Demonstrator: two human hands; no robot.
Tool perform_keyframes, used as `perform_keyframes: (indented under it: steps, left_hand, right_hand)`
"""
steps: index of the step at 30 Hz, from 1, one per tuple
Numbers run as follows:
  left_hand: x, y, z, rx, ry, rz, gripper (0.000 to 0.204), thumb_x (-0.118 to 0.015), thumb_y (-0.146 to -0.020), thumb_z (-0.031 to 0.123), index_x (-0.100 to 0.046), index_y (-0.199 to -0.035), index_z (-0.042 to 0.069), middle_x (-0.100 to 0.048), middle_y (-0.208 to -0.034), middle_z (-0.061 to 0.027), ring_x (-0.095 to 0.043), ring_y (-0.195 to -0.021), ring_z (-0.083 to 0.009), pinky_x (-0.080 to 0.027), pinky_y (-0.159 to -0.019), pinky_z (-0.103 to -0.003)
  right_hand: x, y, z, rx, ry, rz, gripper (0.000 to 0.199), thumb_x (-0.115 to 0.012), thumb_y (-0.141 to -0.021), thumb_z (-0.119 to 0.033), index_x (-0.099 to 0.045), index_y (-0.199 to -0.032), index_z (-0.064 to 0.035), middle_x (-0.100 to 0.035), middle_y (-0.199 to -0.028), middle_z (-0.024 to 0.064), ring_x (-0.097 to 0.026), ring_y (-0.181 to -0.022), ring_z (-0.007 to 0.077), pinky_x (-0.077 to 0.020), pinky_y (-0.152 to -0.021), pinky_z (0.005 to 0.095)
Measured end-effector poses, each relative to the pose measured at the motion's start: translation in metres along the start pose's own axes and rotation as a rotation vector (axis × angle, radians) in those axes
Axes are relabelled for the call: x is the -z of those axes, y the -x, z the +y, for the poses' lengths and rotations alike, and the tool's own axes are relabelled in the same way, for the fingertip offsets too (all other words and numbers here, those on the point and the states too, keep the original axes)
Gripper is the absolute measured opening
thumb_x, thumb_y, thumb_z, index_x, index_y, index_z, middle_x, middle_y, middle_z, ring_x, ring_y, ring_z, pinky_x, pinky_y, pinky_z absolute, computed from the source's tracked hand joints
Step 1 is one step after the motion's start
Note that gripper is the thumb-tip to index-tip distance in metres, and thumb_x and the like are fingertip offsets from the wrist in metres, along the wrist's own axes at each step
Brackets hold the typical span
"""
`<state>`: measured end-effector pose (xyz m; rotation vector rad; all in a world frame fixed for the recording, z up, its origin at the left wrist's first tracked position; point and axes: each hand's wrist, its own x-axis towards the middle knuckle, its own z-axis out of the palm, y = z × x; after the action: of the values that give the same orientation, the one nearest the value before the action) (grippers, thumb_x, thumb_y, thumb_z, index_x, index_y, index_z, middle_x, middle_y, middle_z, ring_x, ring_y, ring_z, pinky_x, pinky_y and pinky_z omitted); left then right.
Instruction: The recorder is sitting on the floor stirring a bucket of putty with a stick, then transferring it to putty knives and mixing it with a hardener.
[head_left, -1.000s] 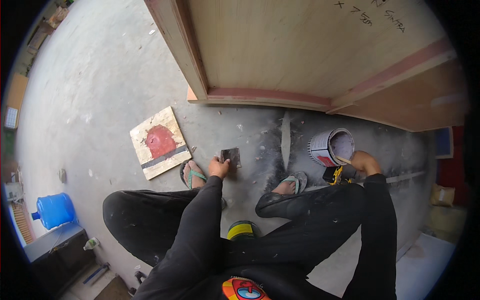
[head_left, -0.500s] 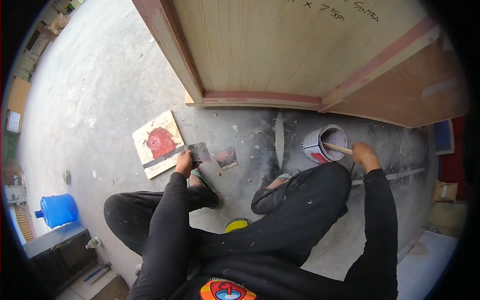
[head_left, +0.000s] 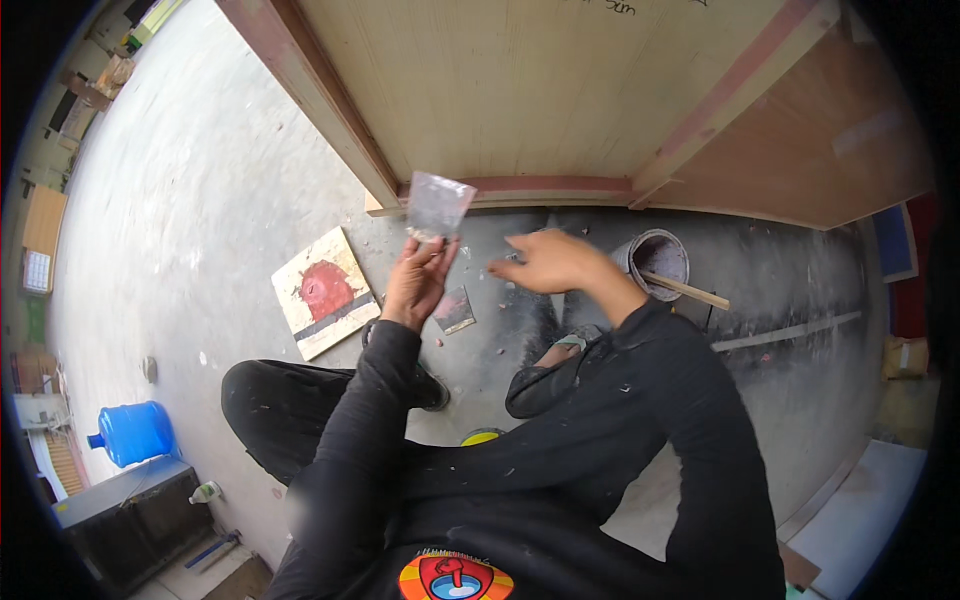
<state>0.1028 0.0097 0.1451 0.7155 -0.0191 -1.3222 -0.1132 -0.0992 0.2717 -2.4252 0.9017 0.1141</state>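
Raised in front of the wooden cabinet [head_left: 520, 90], my left hand [head_left: 418, 282] grips the lower edge of a thin, squarish putty spreader [head_left: 438, 203], grey and smeared. My right hand [head_left: 552, 262] is empty, its fingers and thumb apart, to the right of the spreader and not touching it. Below my left hand, a pale board [head_left: 355, 330] with a red putty patch [head_left: 325, 287] lies on the floor. A second thin plate [head_left: 455, 311] lies beside it. Past my right wrist stands an open tin [head_left: 632, 252] with a wooden stick [head_left: 690, 290] leaning in it.
The cabinet spans the far side, its lower edge just beyond the board and tin. My knees and feet frame the near floor, with a yellow round thing [head_left: 482, 437] between them. A blue water jug [head_left: 135, 432] lies at the left by a dark box [head_left: 140, 515].
My left hand has lifted the spreader up and away from the board. My right hand has let go of the stick in the tin and moved left toward the spreader.
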Motion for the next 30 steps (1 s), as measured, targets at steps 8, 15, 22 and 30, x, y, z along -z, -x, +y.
perform_keyframes:
  steps: [8,15,22,30]
  left_hand:
    - [-0.054,0.013,-0.05,0.167,-0.233,-0.283,0.019,-0.065,-0.103,0.013,-0.063,-0.119,0.002,-0.072,-0.117,-0.011,-0.072,-0.105,-0.0257,-0.06,-0.096,-0.038]
    - [-0.063,0.007,-0.06,0.044,-0.332,-0.104,0.045,-0.049,-0.111,0.042,-0.066,-0.104,0.002,-0.07,-0.088,-0.0098,-0.073,-0.085,-0.0239,-0.061,-0.079,-0.036]
    - [-0.033,-0.008,-0.06,-0.115,-0.666,0.076,0.03,-0.057,-0.108,0.03,-0.057,-0.122,0.003,-0.066,-0.097,-0.0141,-0.067,-0.089,-0.0215,-0.053,-0.074,-0.031]
    - [-0.069,0.028,-0.066,0.199,0.061,-0.357,0.049,-0.057,-0.108,0.03,-0.041,-0.149,0.01,-0.051,-0.151,-0.0104,-0.052,-0.135,-0.0326,-0.038,-0.116,-0.059]
  right_hand:
    - [-0.027,0.002,0.037,-0.265,-0.873,0.154,0.043,-0.058,-0.106,-0.035,-0.072,-0.108,0.0055,-0.073,-0.089,0.0156,-0.067,-0.075,0.0187,-0.0553,-0.07,0.035]
    - [-0.021,-0.001,0.051,-0.235,-1.104,0.076,0.04,-0.058,-0.108,-0.032,-0.071,-0.112,0.0049,-0.074,-0.097,0.01,-0.07,-0.079,0.0176,-0.057,-0.068,0.0329]
    - [-0.013,-0.001,0.06,-0.255,-1.186,0.032,0.037,-0.057,-0.109,-0.031,-0.068,-0.11,0.0043,-0.071,-0.095,0.0118,-0.071,-0.084,0.0194,-0.0587,-0.075,0.0335]
    - [-0.015,0.009,0.038,-0.263,-1.173,-0.111,0.04,-0.052,-0.11,-0.033,-0.07,-0.108,0.0033,-0.074,-0.094,0.0114,-0.072,-0.081,0.0173,-0.0578,-0.071,0.032]
